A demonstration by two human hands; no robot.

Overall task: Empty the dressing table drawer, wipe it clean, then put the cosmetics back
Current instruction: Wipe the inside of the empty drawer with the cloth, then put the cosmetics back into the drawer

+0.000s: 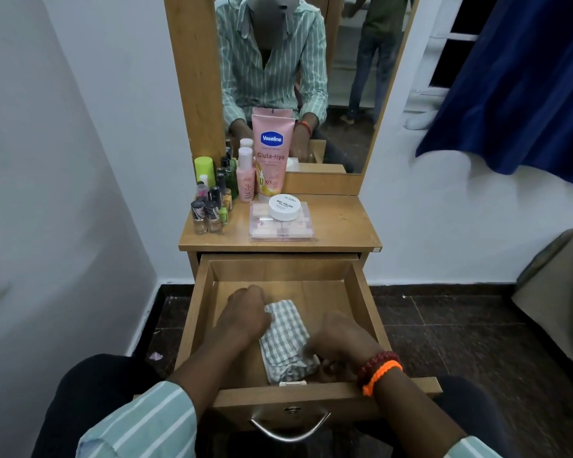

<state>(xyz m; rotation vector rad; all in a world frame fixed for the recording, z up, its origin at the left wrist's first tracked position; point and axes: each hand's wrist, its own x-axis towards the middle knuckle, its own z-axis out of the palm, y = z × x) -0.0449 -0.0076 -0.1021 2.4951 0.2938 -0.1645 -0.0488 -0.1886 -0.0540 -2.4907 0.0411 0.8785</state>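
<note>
The wooden drawer (364,292) is pulled out and holds only a grey-and-white checked cloth (286,332). My left hand (245,314) grips the cloth's far end. My right hand (339,338) pinches the bunched near end by the drawer front. On the tabletop (341,223) stand a pink Vaseline tube (272,150), a small pink bottle (245,173), several nail polish bottles (210,206), a green-capped bottle (204,168) and a clear case (280,224) with a white nail polish remover jar (285,207) on it.
A mirror (344,77) in a wooden frame rises behind the tabletop. White walls stand left and right, a blue curtain (516,87) hangs at the upper right, and a bed edge (556,292) is at the right. The floor is dark tile. A metal handle (290,428) is on the drawer front.
</note>
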